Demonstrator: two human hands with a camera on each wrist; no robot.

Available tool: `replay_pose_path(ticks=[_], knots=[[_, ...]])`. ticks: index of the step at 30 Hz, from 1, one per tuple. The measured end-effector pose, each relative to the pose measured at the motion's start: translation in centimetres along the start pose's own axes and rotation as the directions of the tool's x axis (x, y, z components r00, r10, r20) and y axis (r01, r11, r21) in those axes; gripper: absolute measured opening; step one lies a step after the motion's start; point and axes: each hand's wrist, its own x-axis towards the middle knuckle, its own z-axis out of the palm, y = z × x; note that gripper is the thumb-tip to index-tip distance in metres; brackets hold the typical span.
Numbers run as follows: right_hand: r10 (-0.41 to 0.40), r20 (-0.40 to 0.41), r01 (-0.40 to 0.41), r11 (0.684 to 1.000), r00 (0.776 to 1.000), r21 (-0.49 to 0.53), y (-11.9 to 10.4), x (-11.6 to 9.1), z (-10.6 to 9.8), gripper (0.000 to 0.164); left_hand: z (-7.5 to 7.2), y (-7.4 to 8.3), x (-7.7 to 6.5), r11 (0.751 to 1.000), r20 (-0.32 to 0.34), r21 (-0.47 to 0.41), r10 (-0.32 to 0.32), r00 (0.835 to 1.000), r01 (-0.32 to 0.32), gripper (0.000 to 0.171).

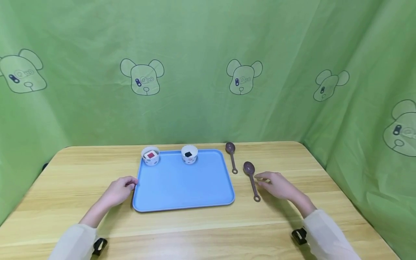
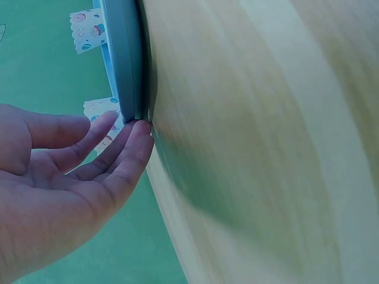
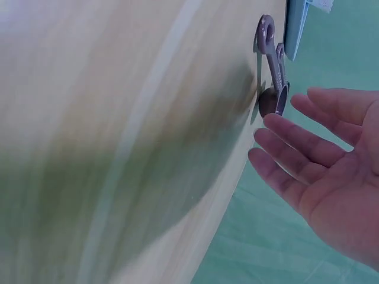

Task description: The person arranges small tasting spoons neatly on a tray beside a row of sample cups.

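Observation:
At the left rim of a blue tray, my left hand has its fingertips against the edge. In the left wrist view the fingers are bent slightly and meet the tray's rim, while the thumb stays apart from it. My right hand is just right of the nearer brown spoon, holding nothing. Its fingers are loosely extended toward that spoon in the right wrist view; whether they touch it I cannot tell. Farther back lies a second brown spoon.
A patterned paper cup with a white-and-red piece inside is at the tray's back left corner. Another cup holding something black stands at its back edge. A green curtain hangs behind the wooden table.

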Motion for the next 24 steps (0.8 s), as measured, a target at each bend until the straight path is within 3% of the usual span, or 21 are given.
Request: replay_pose_path(ticks=[11, 16, 24], knots=[[0.024, 0.057, -0.027, 0.998, 0.998, 0.052, -0.4, 1.0, -0.1, 0.023, -0.2, 0.8, 0.0, 0.998, 0.032, 0.005, -0.055, 0.998, 0.055, 0.024], [0.074, 0.085, -0.083, 0.99, 0.994, 0.111, -0.5, 1.5, 0.1, 0.023, -0.2, 0.8, 0.0, 0.998, 0.039, 0.002, -0.062, 0.997, 0.062, 0.025], [0.161, 0.114, -0.185, 0.949, 0.98, 0.254, -0.7, 2.3, 0.3, 0.021, -0.2, 0.7, 0.1, 0.998, 0.047, -0.004, -0.066, 0.997, 0.067, 0.026]])
